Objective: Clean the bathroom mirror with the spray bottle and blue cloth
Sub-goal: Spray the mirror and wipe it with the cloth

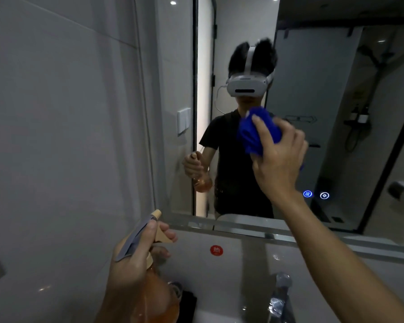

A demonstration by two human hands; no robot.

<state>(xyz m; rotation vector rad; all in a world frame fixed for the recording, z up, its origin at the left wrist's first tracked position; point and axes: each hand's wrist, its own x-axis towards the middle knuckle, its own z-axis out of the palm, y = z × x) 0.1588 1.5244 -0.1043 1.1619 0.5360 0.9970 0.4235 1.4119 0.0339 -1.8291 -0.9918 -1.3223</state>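
Observation:
The bathroom mirror (336,89) fills the upper right of the head view. My right hand (280,157) presses a bunched blue cloth (250,134) against the glass near its middle. Down at the lower left, my left hand (133,257) grips the neck of a spray bottle (156,297) holding orange liquid, with a beige trigger head and nozzle pointing up toward the mirror. Fingers rest on the trigger. The mirror reflects a person in a black shirt with a headset, holding the same bottle and cloth.
A white sink (231,287) with a chrome tap (281,290) lies below the mirror, with a red round sticker (216,250) on its back ledge. A grey tiled wall (56,136) stands on the left. Two lit touch buttons (315,194) glow on the mirror's lower part.

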